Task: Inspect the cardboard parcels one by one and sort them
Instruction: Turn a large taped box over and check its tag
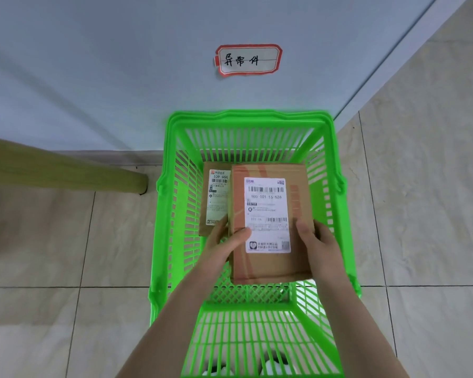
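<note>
Two labelled cardboard parcels (268, 222) — overlapping, flat.

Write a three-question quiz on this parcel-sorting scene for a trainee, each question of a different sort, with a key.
1. True or false: the left hand and the right hand both grip the larger parcel.
2. Inside the green basket, the smaller parcel lies: A) to the left of the larger parcel; B) to its right; C) on top of it.
3. Fill in: the red-bordered sign is stuck on the ____ behind the basket.

Key: 1 true; 2 A; 3 wall.
</note>
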`<action>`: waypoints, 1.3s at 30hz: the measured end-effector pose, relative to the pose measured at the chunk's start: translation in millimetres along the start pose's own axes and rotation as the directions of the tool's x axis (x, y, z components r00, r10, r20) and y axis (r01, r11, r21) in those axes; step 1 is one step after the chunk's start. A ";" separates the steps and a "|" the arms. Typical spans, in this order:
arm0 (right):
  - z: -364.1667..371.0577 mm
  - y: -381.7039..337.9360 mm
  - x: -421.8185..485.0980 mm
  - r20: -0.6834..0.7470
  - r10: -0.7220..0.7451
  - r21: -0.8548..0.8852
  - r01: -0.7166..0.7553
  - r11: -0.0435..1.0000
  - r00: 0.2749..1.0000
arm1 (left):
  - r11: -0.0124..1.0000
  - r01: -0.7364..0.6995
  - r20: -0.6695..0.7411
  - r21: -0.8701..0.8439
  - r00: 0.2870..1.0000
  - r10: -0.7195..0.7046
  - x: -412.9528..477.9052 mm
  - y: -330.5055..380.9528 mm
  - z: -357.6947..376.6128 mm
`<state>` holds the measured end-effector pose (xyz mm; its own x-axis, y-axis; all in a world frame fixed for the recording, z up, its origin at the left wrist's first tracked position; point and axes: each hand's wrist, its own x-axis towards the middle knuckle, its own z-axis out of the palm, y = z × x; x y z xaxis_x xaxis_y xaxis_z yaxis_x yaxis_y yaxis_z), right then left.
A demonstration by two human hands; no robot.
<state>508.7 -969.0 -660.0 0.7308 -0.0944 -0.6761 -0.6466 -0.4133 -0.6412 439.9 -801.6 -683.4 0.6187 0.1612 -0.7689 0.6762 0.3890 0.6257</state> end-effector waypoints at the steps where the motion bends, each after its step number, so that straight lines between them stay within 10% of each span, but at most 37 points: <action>1: -2.1 -1.0 -5.1 0.036 0.028 0.007 -0.028 1.000 0.999 | 1.000 0.015 0.007 -0.010 1.000 -0.015 -9.7 -4.4 -2.6; 24: 9.8 15.9 -73.0 0.227 0.080 -0.341 0.002 0.940 0.971 | 0.940 0.327 -0.128 -0.100 0.932 -0.338 -98.2 -51.2 -36.2; 39: 52.5 72.7 -52.3 0.168 0.085 -0.168 -0.056 0.984 0.982 | 0.988 0.111 -0.332 -0.104 0.933 -0.140 -67.7 -71.3 -30.3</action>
<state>412.1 -946.6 -690.3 0.6264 0.0241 -0.7792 -0.6405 -0.5537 -0.5321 337.7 -812.7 -680.0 0.3497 0.3967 -0.8487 0.6954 0.4971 0.5189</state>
